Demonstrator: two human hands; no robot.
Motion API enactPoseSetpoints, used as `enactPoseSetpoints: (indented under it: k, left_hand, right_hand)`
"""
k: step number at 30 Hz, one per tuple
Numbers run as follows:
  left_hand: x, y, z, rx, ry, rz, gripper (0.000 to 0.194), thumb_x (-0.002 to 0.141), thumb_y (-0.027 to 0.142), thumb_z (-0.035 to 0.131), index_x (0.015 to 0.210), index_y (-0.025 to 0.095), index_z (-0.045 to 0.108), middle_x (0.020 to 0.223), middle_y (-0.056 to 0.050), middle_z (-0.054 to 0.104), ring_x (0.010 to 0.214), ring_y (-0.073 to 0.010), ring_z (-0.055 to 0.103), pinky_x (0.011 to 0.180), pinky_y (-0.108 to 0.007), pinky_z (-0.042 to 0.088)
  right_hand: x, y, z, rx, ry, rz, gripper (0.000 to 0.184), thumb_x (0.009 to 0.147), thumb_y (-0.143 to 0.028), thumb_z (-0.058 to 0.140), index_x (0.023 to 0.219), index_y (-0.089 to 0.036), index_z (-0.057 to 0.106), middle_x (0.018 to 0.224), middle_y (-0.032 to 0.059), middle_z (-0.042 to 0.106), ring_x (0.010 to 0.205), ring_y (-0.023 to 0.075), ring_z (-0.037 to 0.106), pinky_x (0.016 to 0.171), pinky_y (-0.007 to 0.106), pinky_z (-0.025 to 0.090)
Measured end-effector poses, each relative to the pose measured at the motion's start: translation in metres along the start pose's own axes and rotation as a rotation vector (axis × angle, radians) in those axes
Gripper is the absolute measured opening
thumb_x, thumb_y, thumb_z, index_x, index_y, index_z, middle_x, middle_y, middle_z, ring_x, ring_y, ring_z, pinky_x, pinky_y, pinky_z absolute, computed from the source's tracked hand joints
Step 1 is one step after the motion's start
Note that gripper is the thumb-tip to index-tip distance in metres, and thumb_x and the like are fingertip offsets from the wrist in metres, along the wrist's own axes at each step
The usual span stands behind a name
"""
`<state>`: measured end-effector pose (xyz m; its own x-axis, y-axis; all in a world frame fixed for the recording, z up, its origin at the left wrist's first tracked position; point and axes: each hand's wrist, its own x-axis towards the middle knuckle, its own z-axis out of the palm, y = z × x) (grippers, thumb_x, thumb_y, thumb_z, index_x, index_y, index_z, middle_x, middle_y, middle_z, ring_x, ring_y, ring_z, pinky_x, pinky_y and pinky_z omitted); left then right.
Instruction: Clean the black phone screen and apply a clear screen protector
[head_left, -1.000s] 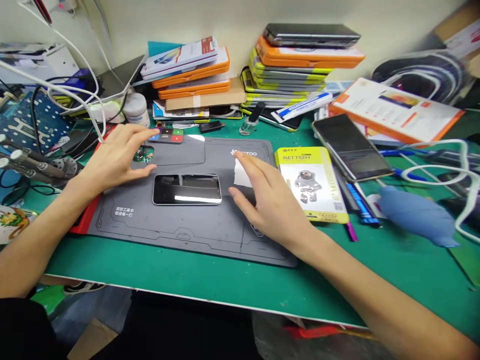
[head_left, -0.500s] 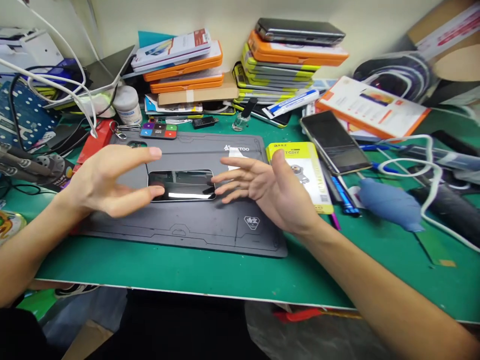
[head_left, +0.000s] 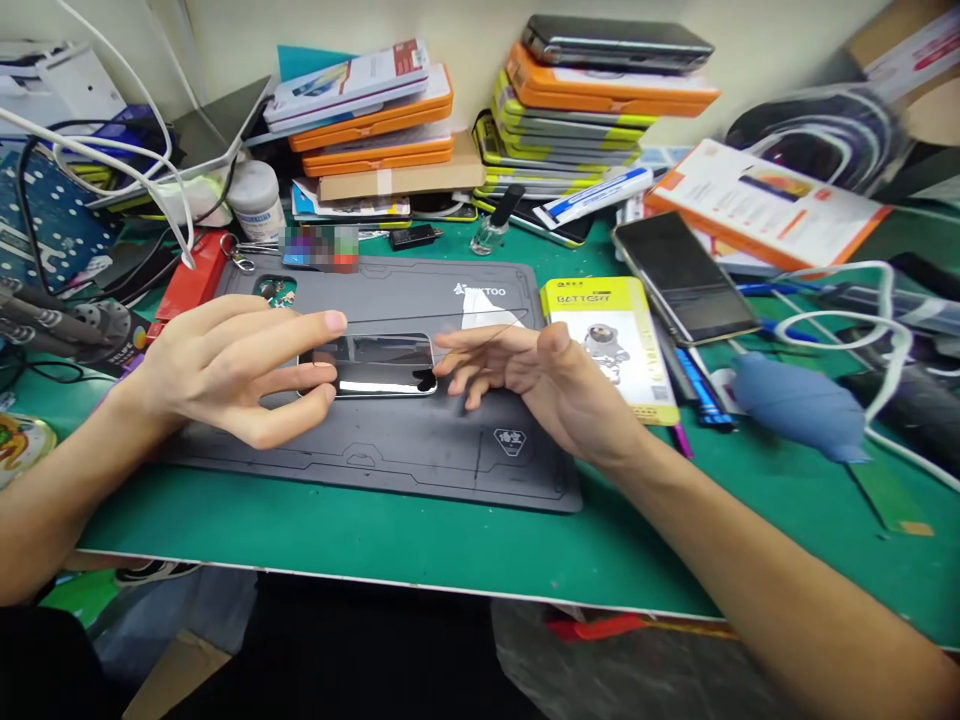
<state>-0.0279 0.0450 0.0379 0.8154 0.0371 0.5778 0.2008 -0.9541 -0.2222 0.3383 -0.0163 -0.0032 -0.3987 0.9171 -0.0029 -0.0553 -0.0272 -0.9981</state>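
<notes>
A phone with a glossy black screen lies flat on the grey work mat. My left hand hovers at the phone's left end, fingers stretched out and apart, fingertips over the screen's edge. My right hand is at the phone's right end, palm turned inward, fingers spread and pointing left at the phone. Neither hand holds anything. A clear film sheet sits on the mat just behind my right hand.
A yellow battery box lies right of the mat, with a second dark phone, blue tools and a blue dust blower beyond. Stacks of orange and yellow boxes line the back wall. Cables and soldering tools crowd the left.
Both hands lifted off the mat, then closed in on the two ends of the phone. The view shifted a little.
</notes>
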Motion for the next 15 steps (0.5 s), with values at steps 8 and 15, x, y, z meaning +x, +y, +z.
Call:
enactPoseSetpoints:
  k: [8, 15]
  left_hand:
    - [-0.0005, -0.0035, -0.0026, -0.259, -0.266, -0.382, 0.017, 0.095, 0.036, 0.086, 0.107, 0.044, 0.076, 0.112, 0.008, 0.084, 0.103, -0.0235, 0.084, 0.097, -0.05, 0.074]
    - [0.001, -0.0062, -0.003, -0.139, -0.408, -0.357, 0.009, 0.098, 0.051, 0.081, 0.098, 0.043, 0.077, 0.097, 0.008, 0.083, 0.102, -0.023, 0.085, 0.1, -0.046, 0.073]
  right_hand:
    - [-0.002, -0.0007, 0.0047, -0.022, 0.108, 0.039, 0.083, 0.097, -0.099, 0.045, 0.117, -0.028, 0.082, 0.11, 0.0099, 0.081, 0.085, 0.0244, 0.077, 0.07, 0.04, 0.066]
    - [-0.0004, -0.0026, 0.0051, -0.07, 0.128, 0.05, 0.07, 0.097, -0.089, 0.061, 0.121, -0.027, 0.08, 0.115, 0.0106, 0.083, 0.09, 0.0263, 0.079, 0.068, 0.041, 0.068]
